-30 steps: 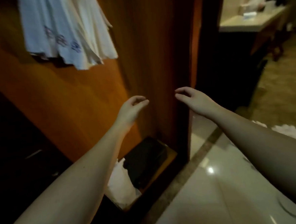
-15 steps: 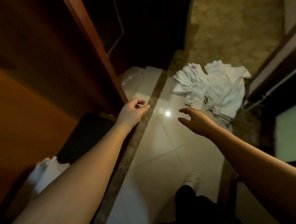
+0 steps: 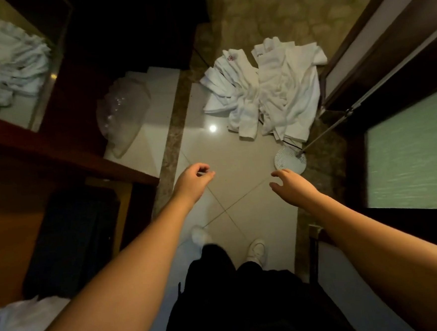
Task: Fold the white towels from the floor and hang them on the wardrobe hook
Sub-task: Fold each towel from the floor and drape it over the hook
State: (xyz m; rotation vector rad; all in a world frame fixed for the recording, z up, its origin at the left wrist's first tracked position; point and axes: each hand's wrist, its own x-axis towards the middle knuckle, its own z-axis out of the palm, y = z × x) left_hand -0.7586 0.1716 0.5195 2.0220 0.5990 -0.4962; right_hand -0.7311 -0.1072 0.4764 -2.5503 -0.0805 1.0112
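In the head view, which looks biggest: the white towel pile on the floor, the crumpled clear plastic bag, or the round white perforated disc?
1. White towel pile
2. Crumpled clear plastic bag
3. Round white perforated disc, nearer the camera yet plainly smallest

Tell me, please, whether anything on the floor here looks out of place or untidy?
Yes. The white towels lie crumpled in a loose heap on the tile floor by the doorway, unfolded. Beside them a round white perforated disc lies on the tiles; what it is I cannot tell. Both hands are empty above the floor.
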